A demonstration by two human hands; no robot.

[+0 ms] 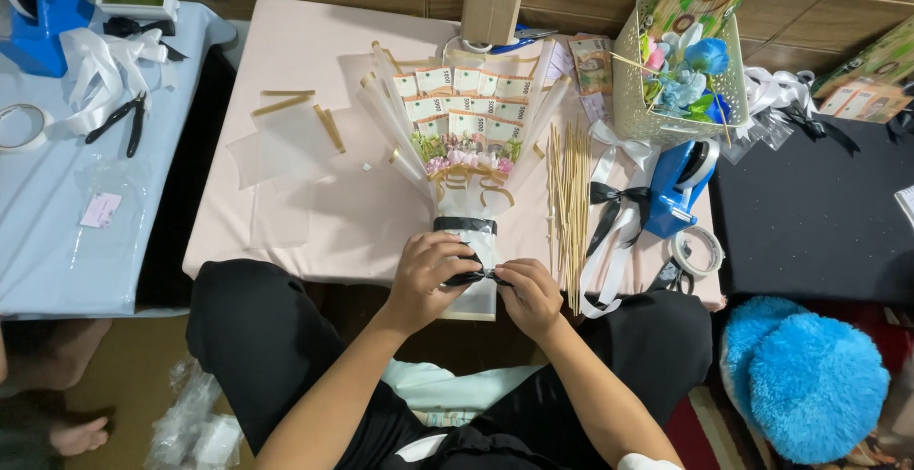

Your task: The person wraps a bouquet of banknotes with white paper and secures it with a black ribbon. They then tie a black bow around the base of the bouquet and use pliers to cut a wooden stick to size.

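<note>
Head view: the money bouquet (464,160) lies flat at the pink table's (314,60) near edge, handle toward the person, so both hands reach its stem. Its long axis runs near-to-far, fanned notes pointing at the far edge. The left hand (426,280) and right hand (529,294) pinch the black ribbon (473,278) around the handle.

Bright, even indoor light from overhead, soft shadows, sharp focus, slight bending at the edges
</note>
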